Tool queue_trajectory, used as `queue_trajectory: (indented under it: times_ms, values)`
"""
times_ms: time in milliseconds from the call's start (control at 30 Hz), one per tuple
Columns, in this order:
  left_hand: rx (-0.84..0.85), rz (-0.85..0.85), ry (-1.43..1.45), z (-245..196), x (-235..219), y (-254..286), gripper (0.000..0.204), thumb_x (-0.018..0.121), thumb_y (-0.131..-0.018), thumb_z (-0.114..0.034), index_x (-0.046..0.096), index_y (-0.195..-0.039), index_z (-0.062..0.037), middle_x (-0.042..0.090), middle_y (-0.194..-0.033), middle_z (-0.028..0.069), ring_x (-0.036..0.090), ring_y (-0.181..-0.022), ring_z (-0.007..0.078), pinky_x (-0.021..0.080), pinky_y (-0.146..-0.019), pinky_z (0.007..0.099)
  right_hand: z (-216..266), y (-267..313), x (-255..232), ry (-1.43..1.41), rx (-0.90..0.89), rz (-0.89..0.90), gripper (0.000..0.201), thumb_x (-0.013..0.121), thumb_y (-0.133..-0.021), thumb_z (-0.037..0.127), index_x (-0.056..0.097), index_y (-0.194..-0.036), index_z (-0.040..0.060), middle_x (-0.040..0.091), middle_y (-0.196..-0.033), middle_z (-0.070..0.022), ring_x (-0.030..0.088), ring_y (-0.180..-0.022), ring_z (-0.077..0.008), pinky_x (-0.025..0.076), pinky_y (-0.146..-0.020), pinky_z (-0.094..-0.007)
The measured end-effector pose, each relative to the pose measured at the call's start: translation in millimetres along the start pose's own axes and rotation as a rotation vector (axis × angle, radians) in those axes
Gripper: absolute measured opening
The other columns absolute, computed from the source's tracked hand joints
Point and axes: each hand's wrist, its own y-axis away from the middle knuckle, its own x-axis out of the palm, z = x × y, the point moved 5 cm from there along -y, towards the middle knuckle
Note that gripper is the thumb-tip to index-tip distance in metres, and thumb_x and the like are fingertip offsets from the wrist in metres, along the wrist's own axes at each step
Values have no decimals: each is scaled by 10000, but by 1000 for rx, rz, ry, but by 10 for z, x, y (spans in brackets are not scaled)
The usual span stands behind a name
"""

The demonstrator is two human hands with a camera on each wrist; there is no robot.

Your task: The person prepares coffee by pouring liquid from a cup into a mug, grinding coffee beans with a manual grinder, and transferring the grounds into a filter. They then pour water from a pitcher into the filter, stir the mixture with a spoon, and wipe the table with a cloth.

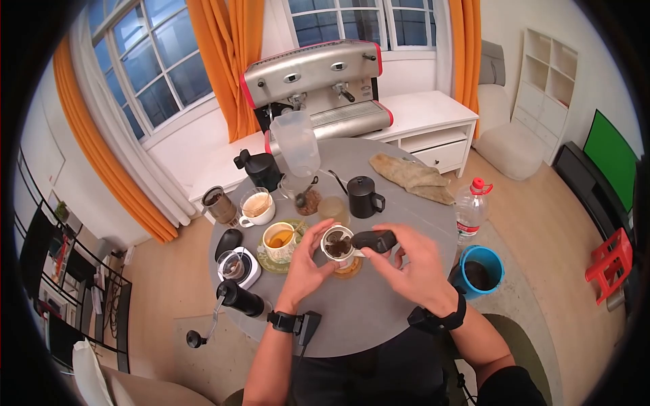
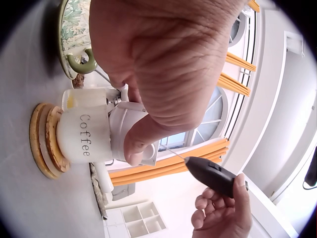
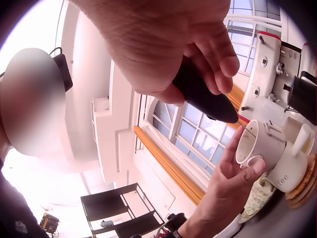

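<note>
My left hand (image 1: 308,260) steadies a white coffee dripper (image 2: 126,131), thumb and fingers on either side of it. The dripper sits on a white mug (image 2: 84,134) lettered "Coffee", which stands on a round wooden coaster (image 2: 43,141). Dark coffee grounds (image 1: 338,244) show inside the dripper from above. With my right hand (image 1: 409,264) I grip a black handheld frother (image 2: 210,173), tilted beside the dripper. Its thin wire shaft (image 2: 172,150) slants into the dripper's mouth; the far end is hidden inside.
Left of my hands are a patterned teacup (image 1: 278,241), a scale (image 1: 252,269) and a hand grinder (image 1: 240,298). A black kettle (image 1: 363,197), glass server (image 1: 308,199) and brown cloth (image 1: 409,177) lie beyond. On the right, a water bottle (image 1: 468,210) and blue bucket (image 1: 489,287).
</note>
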Motion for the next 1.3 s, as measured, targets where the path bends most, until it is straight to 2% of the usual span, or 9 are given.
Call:
queue_trajectory:
  times_ms: [100, 200, 300, 400, 600, 700, 1000, 1133, 1300]
  values:
    - [0, -5, 5, 22, -12, 1, 934, 834, -722, 168, 429, -1535, -50, 527, -1549, 135, 482, -1469, 234, 369, -1251, 380, -60, 42, 35, 8, -11, 11, 368, 837, -883, 137, 704, -1205, 19, 728, -952, -76, 633, -686, -141, 484, -552, -265]
    - [-1, -14, 0, 20, -20, 13, 930, 836, -724, 165, 431, -1533, -51, 527, -1547, 139, 483, -1468, 235, 372, -1247, 381, -13, 39, -25, -33, 40, -43, 370, 836, -883, 135, 702, -1206, 14, 726, -962, -83, 635, -685, -148, 485, -551, -269]
    - [-1, -18, 8, 19, -13, 13, 922, 839, -732, 160, 432, -1532, -51, 531, -1540, 137, 487, -1462, 234, 376, -1242, 381, 5, 27, -6, -4, 19, -31, 376, 839, -879, 127, 699, -1206, 5, 728, -959, -90, 636, -690, -148, 488, -555, -270]
    - [0, -29, 22, 18, -11, 5, 911, 841, -740, 153, 433, -1530, -48, 537, -1530, 131, 497, -1451, 231, 382, -1236, 378, -18, 69, 70, -13, -39, -39, 382, 856, -873, 127, 690, -1187, -12, 692, -885, -92, 607, -643, -154, 458, -521, -294]
    - [13, -48, 12, 33, -19, 19, 880, 848, -760, 111, 445, -1525, -57, 569, -1513, 133, 536, -1427, 228, 410, -1214, 359, 15, 72, 35, -3, -36, -80, 382, 856, -872, 131, 691, -1183, -19, 692, -878, -94, 602, -628, -151, 459, -521, -288]
    - [12, -45, 8, 33, -11, 11, 881, 848, -757, 113, 447, -1523, -59, 573, -1511, 133, 536, -1427, 227, 410, -1214, 359, -28, 65, 68, 9, -31, -21, 383, 857, -871, 134, 692, -1179, -21, 696, -886, -95, 601, -628, -147, 466, -525, -287]
    - [6, -27, 5, 14, 15, 5, 883, 841, -747, 126, 453, -1518, -61, 571, -1519, 130, 529, -1437, 231, 407, -1217, 365, 3, 47, 62, 30, -54, -29, 387, 862, -867, 138, 692, -1177, -18, 699, -891, -92, 605, -635, -145, 475, -528, -295]
    - [-16, -16, 26, 32, 6, 8, 934, 843, -723, 157, 431, -1533, -55, 534, -1542, 136, 493, -1463, 238, 378, -1241, 378, 31, 39, 7, -10, -6, -46, 379, 855, -866, 126, 693, -1180, -10, 708, -918, -92, 607, -645, -155, 480, -545, -288]
    - [5, -23, 21, 16, 30, 1, 880, 842, -748, 123, 456, -1516, -65, 573, -1516, 127, 532, -1435, 235, 401, -1219, 369, -8, 45, 61, 11, -38, -15, 378, 846, -862, 108, 698, -1196, 9, 730, -969, -91, 614, -667, -150, 478, -556, -265]
